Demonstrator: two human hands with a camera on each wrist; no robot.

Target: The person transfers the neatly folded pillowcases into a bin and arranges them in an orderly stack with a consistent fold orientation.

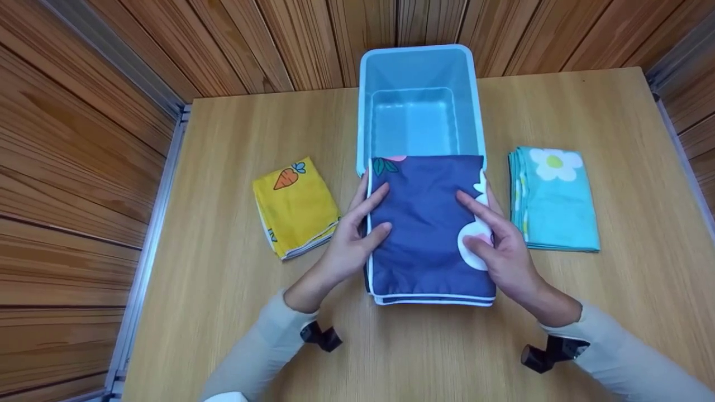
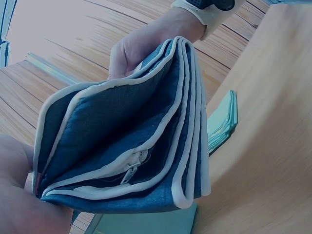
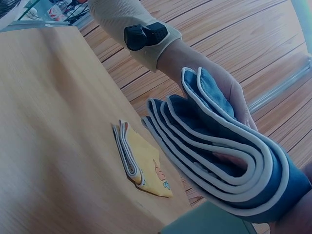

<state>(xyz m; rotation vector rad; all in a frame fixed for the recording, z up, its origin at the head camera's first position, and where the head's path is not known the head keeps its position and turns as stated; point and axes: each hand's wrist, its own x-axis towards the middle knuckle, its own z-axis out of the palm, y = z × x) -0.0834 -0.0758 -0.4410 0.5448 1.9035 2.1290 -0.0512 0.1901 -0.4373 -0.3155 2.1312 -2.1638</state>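
Both hands hold a folded navy zippered fabric cover [image 1: 424, 234] in front of the blue bin, overlapping its near rim in the head view. It has white piping, green leaves at one corner and a white round print on the right. My left hand [image 1: 354, 231] grips its left edge, thumb on top and some fingers hidden behind. Gripping the right edge is my right hand [image 1: 505, 251], its thumb on the white print. In the left wrist view the layers of the cover [image 2: 117, 122] gape, showing a zipper pull [image 2: 130, 173]. The right wrist view shows its stacked folds [image 3: 219, 151].
A light blue plastic bin [image 1: 362, 111] stands at the table's back edge, with nothing visible inside. To the left lies a folded yellow cloth [image 1: 299, 209] with carrot prints. A folded turquoise cloth [image 1: 561, 206] with a white flower lies on the right. Wood-plank panels surround the table [image 1: 223, 312].
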